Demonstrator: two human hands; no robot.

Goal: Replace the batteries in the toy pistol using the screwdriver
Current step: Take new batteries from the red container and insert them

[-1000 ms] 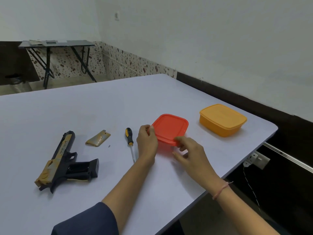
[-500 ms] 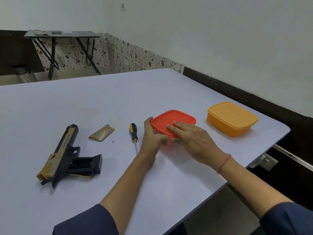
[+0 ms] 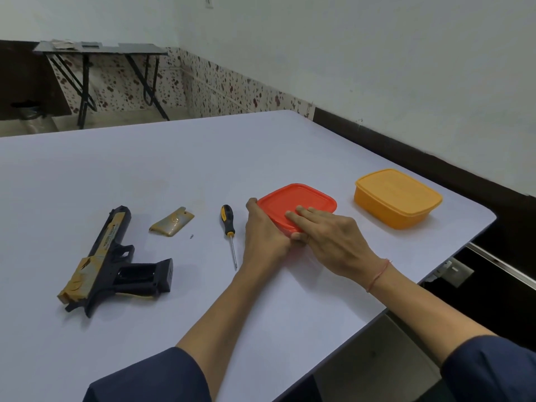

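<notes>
Toy pistol (image 3: 110, 256) lies aside as your left hand (image 3: 264, 236) grips the red box (image 3: 304, 200), your right hand (image 3: 333, 242) pressing flat on top.

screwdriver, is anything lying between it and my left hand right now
Nothing visible does. The screwdriver lies on bare table just left of the left hand, which holds the red box by its side while the right hand presses on top of it.
</notes>
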